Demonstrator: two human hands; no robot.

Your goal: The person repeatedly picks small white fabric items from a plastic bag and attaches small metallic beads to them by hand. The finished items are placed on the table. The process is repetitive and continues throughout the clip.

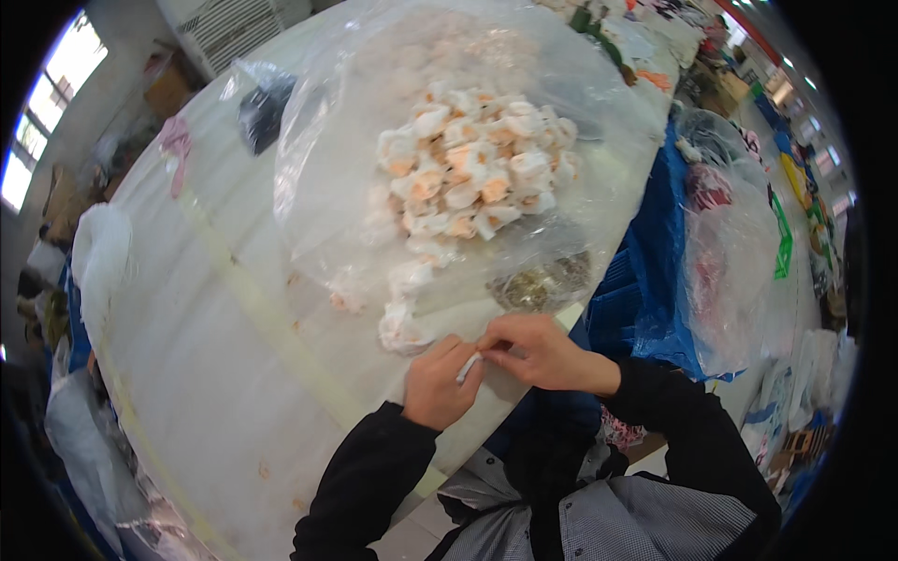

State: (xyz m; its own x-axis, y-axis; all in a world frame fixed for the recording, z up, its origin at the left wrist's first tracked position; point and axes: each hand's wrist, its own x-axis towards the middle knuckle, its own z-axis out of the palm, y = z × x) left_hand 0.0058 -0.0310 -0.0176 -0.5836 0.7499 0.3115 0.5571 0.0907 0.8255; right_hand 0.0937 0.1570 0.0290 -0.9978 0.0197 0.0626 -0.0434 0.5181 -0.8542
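My left hand (pixel 441 385) is closed near the table's front edge, with a small white piece (pixel 470 366) showing between its thumb and fingers. My right hand (pixel 531 350) meets it there, thumb and forefinger pinched together at the left fingertips. What the right fingers hold is too small to make out. Just beyond my left hand lies a white cloth-like flower (pixel 402 327). Farther off, a heap of white and peach artificial flowers (pixel 477 164) rests on a clear plastic bag (pixel 327 196). A clear bag of greenish-brown bits (pixel 541 285) lies beyond my right hand.
Pale sheeting with yellowish tape strips covers the table (pixel 215 374). A dark packet (pixel 264 114) and a pink ribbon-like piece (pixel 175 150) lie at the far left. Blue sheeting (pixel 655 262) and a large clear bag with pink contents (pixel 720 271) stand off the right edge.
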